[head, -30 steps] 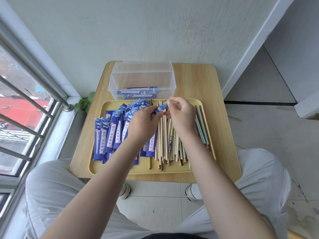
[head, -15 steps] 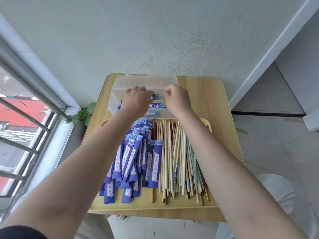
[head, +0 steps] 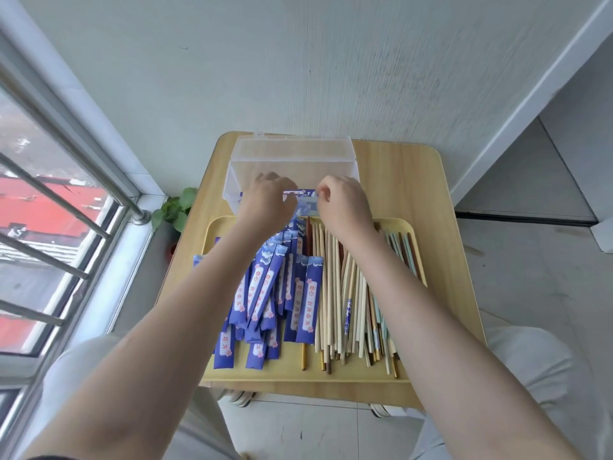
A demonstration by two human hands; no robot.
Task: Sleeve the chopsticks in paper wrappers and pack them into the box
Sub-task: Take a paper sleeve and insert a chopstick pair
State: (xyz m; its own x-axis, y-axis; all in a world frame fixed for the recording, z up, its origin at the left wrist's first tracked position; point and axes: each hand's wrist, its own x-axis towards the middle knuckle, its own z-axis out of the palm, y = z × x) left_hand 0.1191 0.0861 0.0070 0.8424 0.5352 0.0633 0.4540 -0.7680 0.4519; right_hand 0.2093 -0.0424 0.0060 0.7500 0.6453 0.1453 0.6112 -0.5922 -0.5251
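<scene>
A sleeved chopstick pair [head: 303,193] in blue printed paper spans the open clear plastic box [head: 292,161], the left hand [head: 270,200] fingers curled on one end, the right hand [head: 345,202] pinching the other, both arms outstretched.

The paper wrappers [head: 265,293] are deep blue-violet, each with a white label strip bearing red characters and small pink blossoms, and pale cloud shapes at the top end. They lie on a pale yellow tray [head: 298,373], which sits on a light wood-grain table [head: 414,180]. Right of the wrappers on the tray, the bare chopsticks [head: 345,293] are mostly cream, with some mint green, dark reddish brown and gold-tipped ones; one carries a blue-and-white pattern. Behind the tray, the box [head: 292,154] is clear and colourless.
</scene>
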